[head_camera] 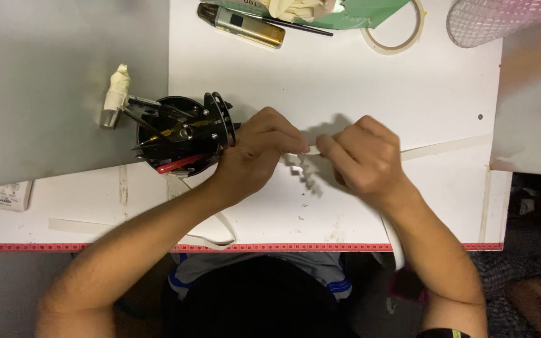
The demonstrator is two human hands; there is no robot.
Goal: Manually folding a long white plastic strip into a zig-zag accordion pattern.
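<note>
Two hands meet mid-table, head view: your left hand (pixel 255 150) & right hand (pixel 361 156) both pinch shut on a thin white strip (pixel 300 152) btwn them, just above the white table (pixel 345 81); black tool holder (pixel 180 134) sits beside your left.

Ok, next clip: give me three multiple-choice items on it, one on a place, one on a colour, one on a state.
1. Where does the black tool holder stand?
A. beside the left hand
B. beside the right hand
C. on the floor

2. What colour is the strip held between both hands?
A. red
B. white
C. black

3. How is the tape ring lying?
A. flat on the white table
B. upright on edge
C. hung on a hook

Answers: 1 A, the holder touches the left knuckles. 2 B, the strip is white. 3 A, its full circle rests flat.
</note>
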